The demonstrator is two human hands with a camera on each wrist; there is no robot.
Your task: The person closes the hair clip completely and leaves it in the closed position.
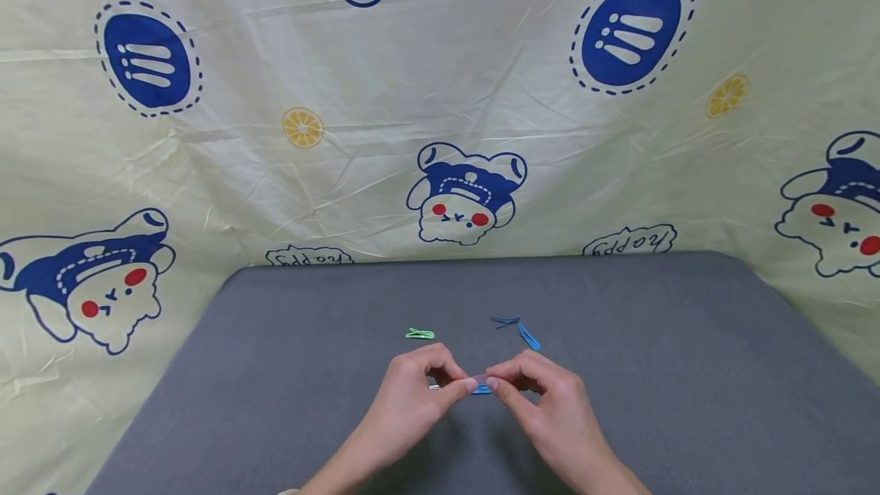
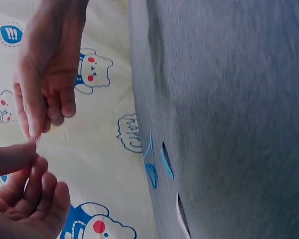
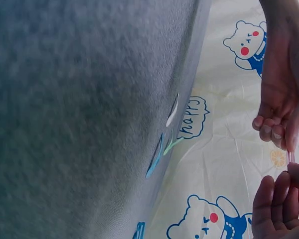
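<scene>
Between the fingertips of both hands a small pink hair clip point(image 1: 481, 378) is held up above the grey table. My left hand point(image 1: 421, 389) pinches its left end with thumb and index finger, while my right hand point(image 1: 541, 397) pinches the right end. In the right wrist view the pink clip point(image 3: 290, 157) shows as a thin strip between the two thumbs. On the tabletop behind the hands, partly covered by them, lie a blue clip point(image 1: 481, 389) and a white clip point(image 1: 434, 387). The fingers hide most of the pink clip.
Farther back on the grey table point(image 1: 275, 373) lie a green clip point(image 1: 420, 334), a dark blue clip point(image 1: 506, 321) with spread legs and a bright blue clip point(image 1: 529, 337). Behind the table's far edge hangs a pale printed cloth point(image 1: 371, 75).
</scene>
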